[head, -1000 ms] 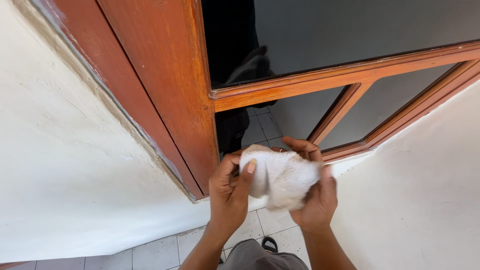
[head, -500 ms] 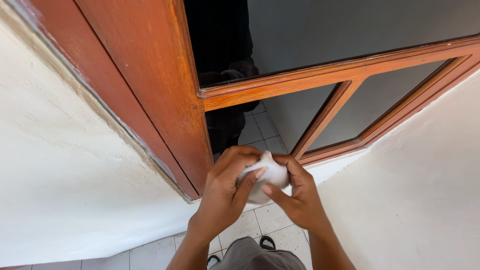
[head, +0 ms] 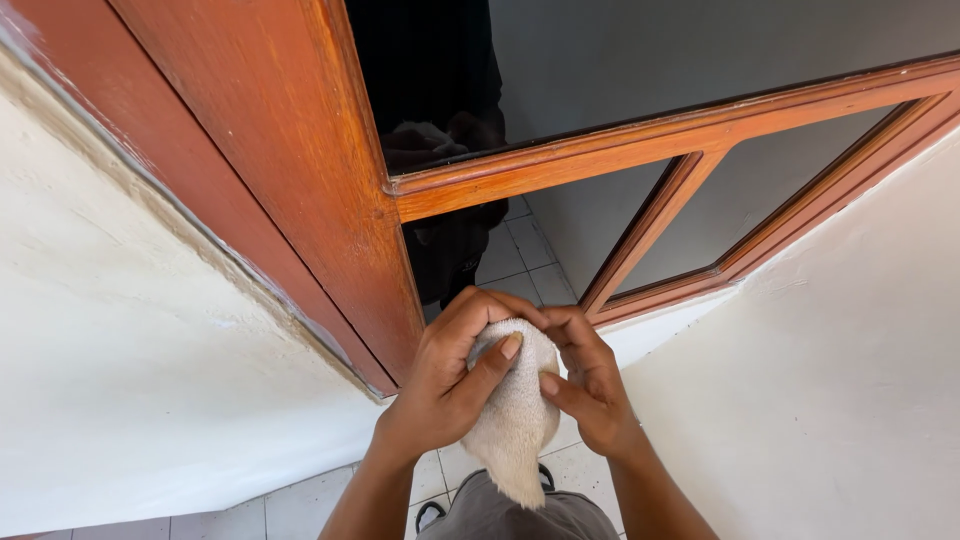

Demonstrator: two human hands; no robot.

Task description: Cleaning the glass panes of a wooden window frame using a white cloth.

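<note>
We have the white cloth (head: pixel 517 420) bunched between both hands in front of the wooden window frame (head: pixel 560 170), just below its lower left corner. Our left hand (head: pixel 450 375) wraps the cloth from the side with the thumb pressed across its front; our right hand (head: pixel 590 385) closes on it from the other side, fingers curled over the top — both hands shut on the cloth, neither spread. A loose tail hangs down from the grip toward the tiled floor (head: pixel 330 505). From here the risk, as we judge it, is the wad slipping: only the upper part is pinched, so a loosened thumb could let the whole cloth drop. The hanging tail could also brush the rough white wall (head: pixel 150 330) and pick up dust. Much stays hard to read — the dark glass (head: pixel 700 60) shows only a dim reflection, the part of the cloth inside our palms is hidden, and our feet and what lies at the bottom edge are cut off.
</note>
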